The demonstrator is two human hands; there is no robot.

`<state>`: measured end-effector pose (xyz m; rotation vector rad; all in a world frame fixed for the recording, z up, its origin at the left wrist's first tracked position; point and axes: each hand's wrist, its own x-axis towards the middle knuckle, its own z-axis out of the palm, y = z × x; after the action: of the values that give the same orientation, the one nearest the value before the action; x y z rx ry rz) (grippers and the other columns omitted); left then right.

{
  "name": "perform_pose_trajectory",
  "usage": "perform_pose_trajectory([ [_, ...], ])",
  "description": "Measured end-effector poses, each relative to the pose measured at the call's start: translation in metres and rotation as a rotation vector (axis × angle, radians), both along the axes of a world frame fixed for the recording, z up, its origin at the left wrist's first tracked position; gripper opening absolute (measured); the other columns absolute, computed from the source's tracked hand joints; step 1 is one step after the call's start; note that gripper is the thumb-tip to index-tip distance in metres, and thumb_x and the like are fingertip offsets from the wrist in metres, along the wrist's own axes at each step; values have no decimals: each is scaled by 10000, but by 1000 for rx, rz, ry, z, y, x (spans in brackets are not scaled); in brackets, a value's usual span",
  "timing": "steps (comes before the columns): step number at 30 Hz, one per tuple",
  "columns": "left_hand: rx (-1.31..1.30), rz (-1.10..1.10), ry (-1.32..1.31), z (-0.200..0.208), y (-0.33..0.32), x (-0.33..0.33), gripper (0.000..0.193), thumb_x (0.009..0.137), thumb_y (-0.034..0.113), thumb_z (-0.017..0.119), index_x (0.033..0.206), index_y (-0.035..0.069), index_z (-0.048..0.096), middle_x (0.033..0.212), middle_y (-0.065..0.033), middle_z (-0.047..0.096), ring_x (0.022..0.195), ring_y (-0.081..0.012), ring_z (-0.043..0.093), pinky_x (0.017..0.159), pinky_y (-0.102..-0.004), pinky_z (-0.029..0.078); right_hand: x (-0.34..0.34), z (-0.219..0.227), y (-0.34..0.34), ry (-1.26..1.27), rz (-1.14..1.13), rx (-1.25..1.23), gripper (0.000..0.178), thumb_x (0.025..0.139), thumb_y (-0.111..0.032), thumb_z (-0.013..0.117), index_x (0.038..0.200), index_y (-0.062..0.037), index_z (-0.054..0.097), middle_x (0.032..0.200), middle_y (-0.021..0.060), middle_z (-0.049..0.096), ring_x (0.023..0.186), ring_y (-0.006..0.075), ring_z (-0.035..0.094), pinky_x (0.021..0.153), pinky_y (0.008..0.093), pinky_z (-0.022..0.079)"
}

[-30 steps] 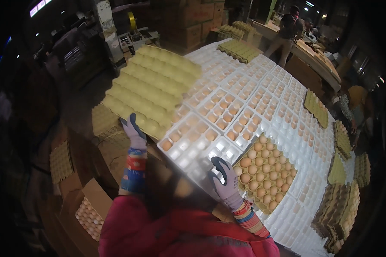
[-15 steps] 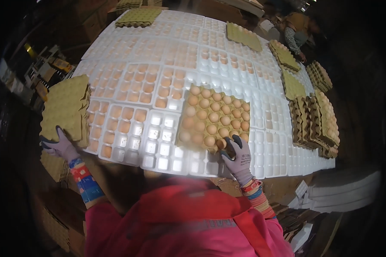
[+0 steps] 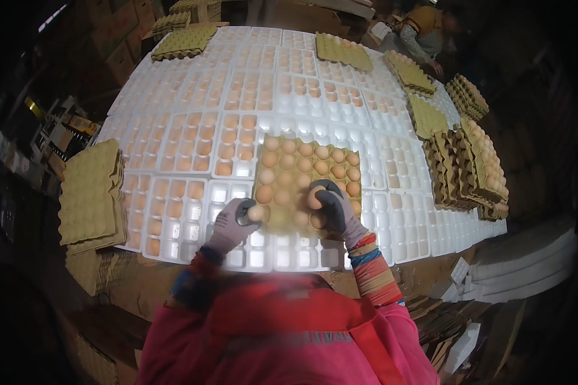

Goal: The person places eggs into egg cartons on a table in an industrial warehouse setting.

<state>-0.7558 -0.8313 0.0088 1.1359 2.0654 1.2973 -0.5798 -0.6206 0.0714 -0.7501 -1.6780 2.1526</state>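
A yellowish pulp egg tray (image 3: 277,221) full of brown eggs lies on white plastic egg trays (image 3: 221,192) in front of me; its near left corner has bare cups. At that corner my left hand (image 3: 233,226), in a grey-purple glove with dark fingertips, is closed on an egg (image 3: 255,213). Over the tray's near right part, my gloved right hand (image 3: 335,206) curls its fingers round another egg (image 3: 315,197). One more egg (image 3: 318,220) shows just under the right hand; whether that hand grips it too, I cannot tell.
Stacked pulp trays (image 3: 90,196) stand at the left edge. Stacks of egg-filled pulp trays (image 3: 465,167) line the right side. More white plastic trays with eggs (image 3: 189,138) cover the table's left and far parts. A co-worker (image 3: 424,38) bends at the far right.
My left hand has left the pulp-tray stack and come right to the egg tray, where it now holds an egg. My right hand has moved inward with an egg. Several near-left cups are now bare.
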Motion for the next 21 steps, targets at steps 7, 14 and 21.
perform_pose_trajectory([
  [7, 567, -2, -552, 2, 20, -50, 162, 937, 110, 563, 1039, -4, 615, 960, -118, 641, 868, -215, 658, 810, -355, 550, -74, -27, -38, -604, 517, 1588, 426, 740, -344, 684, 1074, -81, 649, 1143, 173, 610, 912, 354, 642, 817, 436, 499],
  [14, -477, -130, 605, 25, 54, -8, 554, 747, 272, 750, 1243, 205, 514, 1213, -103, 507, 1022, -322, 601, 828, -454, 513, -48, 10, 15, -304, 241, 948, 387, 806, -243, 639, 1168, -109, 636, 1155, 154, 600, 951, 280, 627, 831, 396, 501],
  [21, 363, 60, -888, 19, 41, -46, 653, 781, 111, 720, 1383, 147, 469, 1147, -95, 556, 962, -185, 638, 664, -290, 555, -90, -9, 9, -649, 311, 1482, 323, 817, -328, 642, 1070, -129, 651, 1213, 146, 541, 1087, 284, 586, 840, 443, 495],
])
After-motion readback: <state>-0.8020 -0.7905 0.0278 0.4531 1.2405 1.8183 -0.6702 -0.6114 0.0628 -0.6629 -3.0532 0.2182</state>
